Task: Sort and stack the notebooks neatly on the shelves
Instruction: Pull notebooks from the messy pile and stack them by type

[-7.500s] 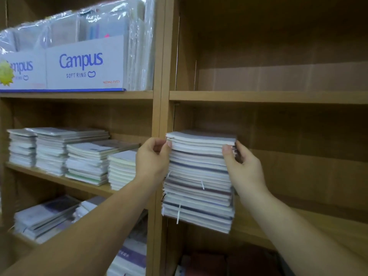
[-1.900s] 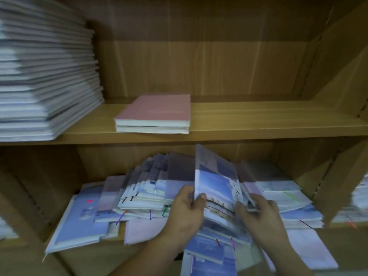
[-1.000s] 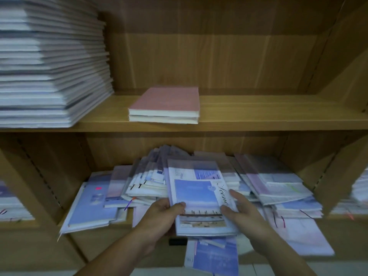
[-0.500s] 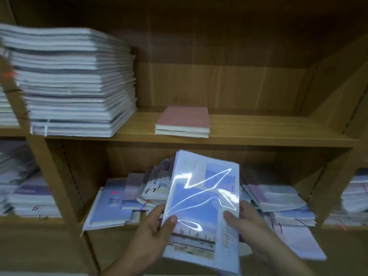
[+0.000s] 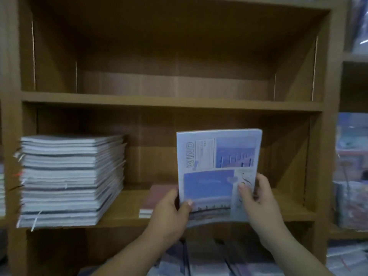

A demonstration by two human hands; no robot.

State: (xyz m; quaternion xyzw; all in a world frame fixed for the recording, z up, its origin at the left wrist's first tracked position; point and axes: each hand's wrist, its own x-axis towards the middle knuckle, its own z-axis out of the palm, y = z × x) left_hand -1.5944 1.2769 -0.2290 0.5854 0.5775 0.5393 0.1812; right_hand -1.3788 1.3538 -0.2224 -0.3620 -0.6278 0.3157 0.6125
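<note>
I hold a small bundle of blue notebooks (image 5: 217,166) upright in front of the middle shelf (image 5: 119,214); its cover reads "WIND". My left hand (image 5: 169,210) grips the lower left edge, thumb on the cover. My right hand (image 5: 256,198) grips the lower right edge, thumb on the cover. Behind the bundle a pink notebook (image 5: 157,198) lies flat on the shelf. A tall stack of notebooks (image 5: 67,180) stands on the left of the same shelf.
The shelf above (image 5: 159,102) holds nothing. On the lower shelf loose notebooks (image 5: 209,261) lie spread out below my arms. More wrapped stock (image 5: 352,202) fills the unit to the right.
I have lifted the blue notebooks from the lower shelf up to the middle shelf and turned them upright. My view has risen with them.
</note>
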